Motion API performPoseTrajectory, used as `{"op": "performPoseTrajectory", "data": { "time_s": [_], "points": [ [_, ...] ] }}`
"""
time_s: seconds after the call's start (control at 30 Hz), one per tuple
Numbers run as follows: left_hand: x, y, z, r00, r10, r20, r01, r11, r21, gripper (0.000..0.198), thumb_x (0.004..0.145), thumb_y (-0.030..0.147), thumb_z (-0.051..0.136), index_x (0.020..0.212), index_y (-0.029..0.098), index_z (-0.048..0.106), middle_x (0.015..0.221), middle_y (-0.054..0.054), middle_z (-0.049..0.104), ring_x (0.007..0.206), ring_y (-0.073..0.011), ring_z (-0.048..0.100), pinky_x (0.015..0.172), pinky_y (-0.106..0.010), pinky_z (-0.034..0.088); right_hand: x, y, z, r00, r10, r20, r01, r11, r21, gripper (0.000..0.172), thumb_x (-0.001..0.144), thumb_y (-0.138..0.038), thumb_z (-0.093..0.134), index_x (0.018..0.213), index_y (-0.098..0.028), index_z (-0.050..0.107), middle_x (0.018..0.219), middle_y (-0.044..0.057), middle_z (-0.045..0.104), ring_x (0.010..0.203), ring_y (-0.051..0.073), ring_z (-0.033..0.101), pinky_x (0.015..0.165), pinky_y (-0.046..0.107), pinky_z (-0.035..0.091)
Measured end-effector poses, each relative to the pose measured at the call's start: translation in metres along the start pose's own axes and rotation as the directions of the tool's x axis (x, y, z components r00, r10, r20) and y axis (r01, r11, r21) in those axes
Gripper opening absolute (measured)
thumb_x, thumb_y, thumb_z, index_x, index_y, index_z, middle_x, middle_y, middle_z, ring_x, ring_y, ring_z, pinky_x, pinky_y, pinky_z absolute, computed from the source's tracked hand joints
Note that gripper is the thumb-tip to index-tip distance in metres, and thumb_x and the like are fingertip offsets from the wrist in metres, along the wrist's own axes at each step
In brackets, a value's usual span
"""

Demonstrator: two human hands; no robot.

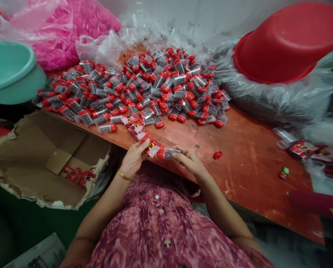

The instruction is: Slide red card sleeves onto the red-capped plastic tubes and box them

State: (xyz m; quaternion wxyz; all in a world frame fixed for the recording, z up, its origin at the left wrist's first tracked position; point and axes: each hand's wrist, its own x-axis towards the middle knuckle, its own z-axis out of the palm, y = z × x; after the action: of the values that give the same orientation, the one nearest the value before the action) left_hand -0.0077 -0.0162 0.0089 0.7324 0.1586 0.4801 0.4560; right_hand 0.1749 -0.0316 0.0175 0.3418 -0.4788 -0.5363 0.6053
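My left hand (133,159), with a gold bangle at the wrist, pinches a strip of red printed labels (138,131) between thumb and fingers. The strip trails up and left to the edge of the pile. My right hand (192,160) grips the clear end of a small red-capped tube (168,153) with dark contents. The tube lies sideways, its red cap beside the strip's lower end; I cannot tell whether they are joined. Just beyond both hands spreads a large heap of similar red-capped tubes (155,82). One such tube (107,128) lies at the table's front edge.
An open cardboard box (29,149) holding red packets is at the left, below the reddish table (239,167). A teal basin (10,74) and a pink-filled bag (79,29) stand behind it. At right, a red tub (278,44) rests on a plastic sack (280,96). A loose red cap (217,155) lies nearby.
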Motion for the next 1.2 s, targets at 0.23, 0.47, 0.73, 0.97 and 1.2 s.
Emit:
{"op": "performPoseTrajectory", "data": {
  "time_s": [0.23, 0.47, 0.73, 0.97, 1.2],
  "points": [
    [-0.001, 0.001, 0.003, 0.990, 0.083, -0.117, -0.081, 0.997, 0.017, 0.034, 0.050, 0.035, 0.084, 0.067, 0.012, 0.065, 0.058, 0.001, 0.066, 0.047, -0.0095, 0.058, 0.044, -0.019, 0.047, -0.002, 0.005, 0.004, 0.999, -0.010, -0.048, 0.009, 1.000, -0.029, 0.018, 0.068, -0.036, 0.054, 0.067, -0.019, 0.054, 0.045, -0.007, 0.041, 0.040, 0.007, 0.031, 0.042, 0.021, 0.025],
    [0.002, 0.001, 0.001, 0.988, 0.061, -0.142, -0.055, 0.997, 0.045, 0.035, 0.053, 0.038, 0.082, 0.067, 0.012, 0.064, 0.057, 0.001, 0.065, 0.044, -0.0081, 0.056, 0.042, -0.018, 0.044, -0.014, 0.010, 0.003, 0.997, -0.042, -0.065, 0.042, 0.999, -0.011, 0.019, 0.070, -0.039, 0.056, 0.068, -0.020, 0.054, 0.045, -0.006, 0.041, 0.040, 0.008, 0.032, 0.041, 0.022, 0.026],
    [-0.002, 0.002, 0.005, 0.996, -0.012, -0.094, 0.021, 0.995, 0.100, 0.026, 0.063, 0.033, 0.077, 0.066, 0.011, 0.064, 0.057, -0.001, 0.065, 0.044, -0.0100, 0.057, 0.041, -0.019, 0.046, -0.013, 0.006, 0.005, 0.988, -0.140, -0.061, 0.132, 0.983, -0.125, 0.014, 0.071, -0.031, 0.055, 0.071, -0.018, 0.061, 0.060, -0.002, 0.054, 0.055, 0.011, 0.047, 0.053, 0.024, 0.036],
    [0.001, 0.001, 0.000, 0.994, -0.016, -0.110, 0.029, 0.993, 0.118, 0.028, 0.061, 0.034, 0.079, 0.065, 0.011, 0.064, 0.056, -0.001, 0.065, 0.042, -0.0089, 0.055, 0.040, -0.019, 0.046, -0.008, 0.013, 0.005, 0.997, -0.031, -0.069, 0.029, 0.999, -0.018, 0.018, 0.070, -0.036, 0.056, 0.066, -0.019, 0.056, 0.048, -0.006, 0.043, 0.043, 0.008, 0.035, 0.043, 0.021, 0.029],
    [0.005, -0.002, -0.002, 0.994, -0.003, -0.105, 0.014, 0.994, 0.106, 0.034, 0.056, 0.041, 0.080, 0.066, 0.012, 0.064, 0.057, -0.001, 0.064, 0.044, -0.0094, 0.056, 0.041, -0.019, 0.045, -0.008, 0.019, 0.006, 0.992, -0.025, -0.126, 0.033, 0.998, 0.062, 0.020, 0.069, -0.038, 0.061, 0.067, -0.019, 0.057, 0.046, -0.006, 0.046, 0.041, 0.007, 0.037, 0.041, 0.020, 0.030]
  ]
}}
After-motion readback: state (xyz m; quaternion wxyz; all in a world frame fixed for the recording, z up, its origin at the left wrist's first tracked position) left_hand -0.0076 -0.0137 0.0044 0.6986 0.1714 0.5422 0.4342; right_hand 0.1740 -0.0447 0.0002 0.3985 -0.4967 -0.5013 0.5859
